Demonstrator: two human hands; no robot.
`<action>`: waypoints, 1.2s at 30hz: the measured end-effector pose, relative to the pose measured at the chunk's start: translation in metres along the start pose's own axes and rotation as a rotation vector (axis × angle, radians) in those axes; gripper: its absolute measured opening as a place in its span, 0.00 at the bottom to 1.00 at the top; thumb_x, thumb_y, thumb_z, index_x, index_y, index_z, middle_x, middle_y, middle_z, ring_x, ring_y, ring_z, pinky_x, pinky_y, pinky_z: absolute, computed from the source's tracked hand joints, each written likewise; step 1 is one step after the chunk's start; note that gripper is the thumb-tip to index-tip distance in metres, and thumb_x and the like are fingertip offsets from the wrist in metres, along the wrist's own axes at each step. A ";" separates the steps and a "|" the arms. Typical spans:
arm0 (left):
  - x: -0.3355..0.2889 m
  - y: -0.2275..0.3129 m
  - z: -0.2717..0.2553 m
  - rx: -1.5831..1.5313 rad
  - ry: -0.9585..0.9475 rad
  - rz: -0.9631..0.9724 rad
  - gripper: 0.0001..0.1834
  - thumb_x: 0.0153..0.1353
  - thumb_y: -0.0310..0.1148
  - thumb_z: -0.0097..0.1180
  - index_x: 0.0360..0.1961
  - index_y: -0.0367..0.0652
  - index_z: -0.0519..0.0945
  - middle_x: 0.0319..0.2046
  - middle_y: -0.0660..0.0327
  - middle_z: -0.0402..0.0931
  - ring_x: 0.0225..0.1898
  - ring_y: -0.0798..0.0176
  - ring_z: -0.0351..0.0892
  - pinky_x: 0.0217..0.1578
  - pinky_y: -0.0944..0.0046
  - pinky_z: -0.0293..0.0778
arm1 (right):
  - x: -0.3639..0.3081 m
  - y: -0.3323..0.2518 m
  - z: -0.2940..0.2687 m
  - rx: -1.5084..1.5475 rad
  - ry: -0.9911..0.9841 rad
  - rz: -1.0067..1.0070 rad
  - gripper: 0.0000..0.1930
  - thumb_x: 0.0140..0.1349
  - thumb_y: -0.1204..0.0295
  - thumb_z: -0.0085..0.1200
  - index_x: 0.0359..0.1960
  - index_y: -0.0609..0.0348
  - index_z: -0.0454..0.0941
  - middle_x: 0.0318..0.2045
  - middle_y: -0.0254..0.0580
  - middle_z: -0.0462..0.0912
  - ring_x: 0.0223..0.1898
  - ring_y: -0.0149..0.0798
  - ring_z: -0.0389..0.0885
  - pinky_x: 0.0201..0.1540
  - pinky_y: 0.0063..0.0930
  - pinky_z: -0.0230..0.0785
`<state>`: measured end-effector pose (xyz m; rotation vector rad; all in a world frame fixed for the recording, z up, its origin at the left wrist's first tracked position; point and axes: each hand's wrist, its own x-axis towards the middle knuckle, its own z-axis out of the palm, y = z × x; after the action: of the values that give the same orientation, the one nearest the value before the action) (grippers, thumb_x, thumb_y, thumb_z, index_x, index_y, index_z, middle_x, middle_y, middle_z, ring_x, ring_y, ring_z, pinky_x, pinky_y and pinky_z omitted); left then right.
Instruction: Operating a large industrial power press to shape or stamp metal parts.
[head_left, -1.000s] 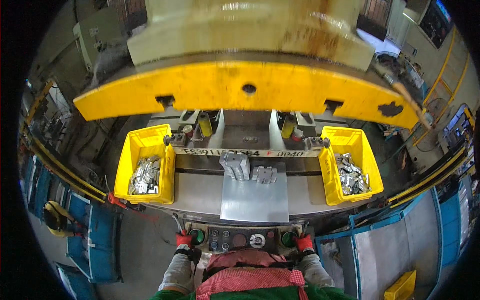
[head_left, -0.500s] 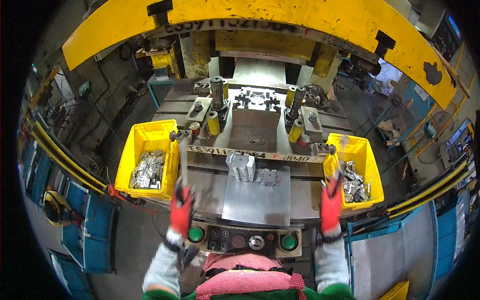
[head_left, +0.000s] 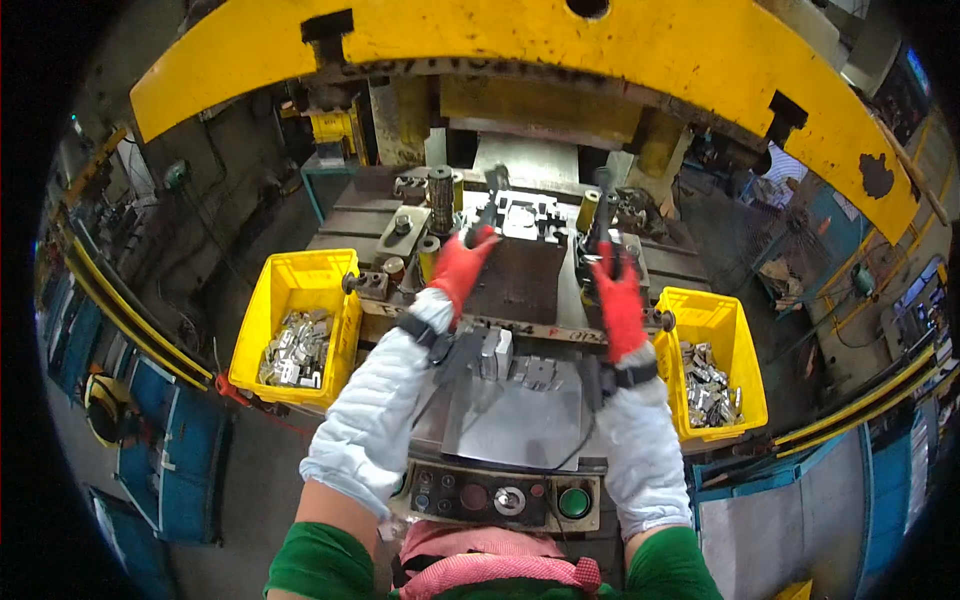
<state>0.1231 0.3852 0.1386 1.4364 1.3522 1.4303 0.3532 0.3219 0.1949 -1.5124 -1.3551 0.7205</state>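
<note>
Both my arms reach forward over the press bed. My left hand point(head_left: 461, 272), in a red glove, is closed round a dark slender tool point(head_left: 492, 205), blurred, whose tip points up at the left of the die. In my right hand point(head_left: 622, 305), also red-gloved, is a similar dark tool point(head_left: 603, 205), held upright by the right guide post. Between the tool tips lies a bright cut-out metal piece point(head_left: 522, 214) on the lower die point(head_left: 512, 280). Nearer me, stacked metal plates point(head_left: 497, 352) and a lower stack point(head_left: 540, 373) sit on a sheet-metal plate point(head_left: 515, 430).
Yellow bins with metal pieces stand left point(head_left: 345, 335) and right point(head_left: 672, 340). A yellow press frame point(head_left: 500, 35) arches overhead. Guide posts point(head_left: 440, 195) rise beside the die. Along the front edge runs a control panel point(head_left: 470, 497) with a green button point(head_left: 574, 502). Another person point(head_left: 105, 405) is at far left.
Both hands have moved forward and inward, from beside the yellow bins to over the die, carrying the dark tools. The view has shifted slightly.
</note>
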 end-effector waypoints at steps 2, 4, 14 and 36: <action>-0.045 0.042 -0.011 -0.219 -0.005 -0.059 0.15 0.52 0.32 0.53 0.42 0.40 0.72 0.33 0.67 0.73 0.30 0.74 0.69 0.30 0.72 0.66 | -0.017 0.047 -0.045 0.304 0.162 -0.258 0.26 0.51 0.73 0.51 0.53 0.61 0.60 0.41 0.42 0.73 0.41 0.29 0.70 0.43 0.22 0.61; -0.088 0.039 -0.063 -0.256 0.078 -0.082 0.15 0.53 0.29 0.52 0.43 0.39 0.70 0.35 0.68 0.73 0.33 0.75 0.70 0.31 0.75 0.66 | -0.040 0.085 -0.082 0.249 0.189 -0.177 0.26 0.53 0.76 0.49 0.55 0.58 0.58 0.42 0.36 0.72 0.36 0.28 0.71 0.39 0.20 0.64; -0.238 -0.015 -0.216 -0.007 0.500 -0.497 0.22 0.52 0.44 0.52 0.46 0.46 0.69 0.27 0.68 0.69 0.21 0.76 0.67 0.14 0.74 0.62 | -0.141 0.213 -0.201 0.142 0.435 0.100 0.23 0.56 0.73 0.46 0.54 0.63 0.59 0.46 0.44 0.68 0.43 0.34 0.68 0.47 0.24 0.59; -0.256 -0.037 -0.247 0.042 0.556 -0.523 0.12 0.54 0.38 0.51 0.38 0.46 0.71 0.20 0.67 0.67 0.15 0.72 0.68 0.09 0.73 0.64 | -0.052 0.101 -0.058 0.053 0.346 -0.181 0.21 0.58 0.65 0.43 0.51 0.62 0.63 0.41 0.47 0.73 0.39 0.38 0.73 0.41 0.28 0.63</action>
<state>-0.0853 0.1013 0.0775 0.6292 1.9285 1.4874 0.4349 0.2628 0.1162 -1.3771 -1.1799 0.3579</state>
